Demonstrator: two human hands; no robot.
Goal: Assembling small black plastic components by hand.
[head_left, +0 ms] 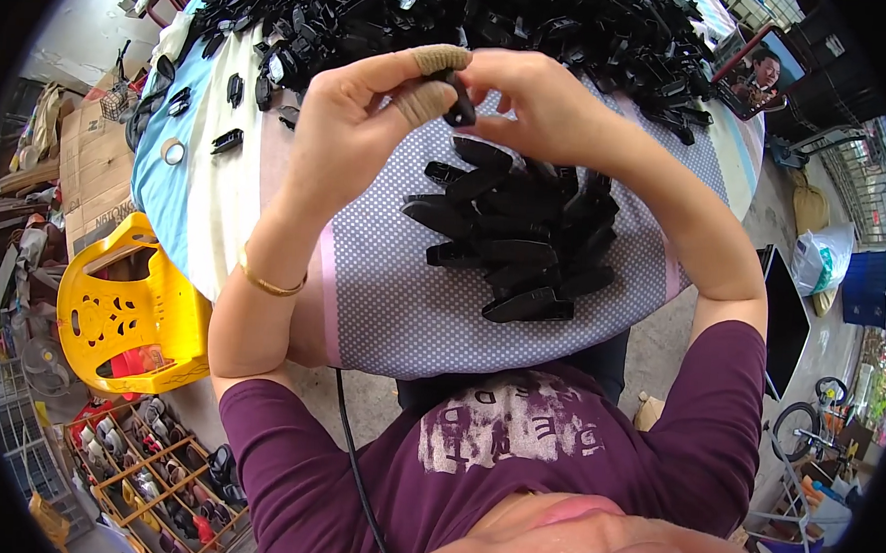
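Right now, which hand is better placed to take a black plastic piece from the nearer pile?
Probably the right hand: it is just beyond the nearer pile, though possibly steadying the held piece too. The left hand is farther left and clearly pinching that piece.

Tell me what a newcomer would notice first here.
Probably the great heap of black pieces across the far side of the table, with a smaller pile closer in. Between them, the left hand and right hand meet at a small black piece. Next, the bright yellow chair at left.
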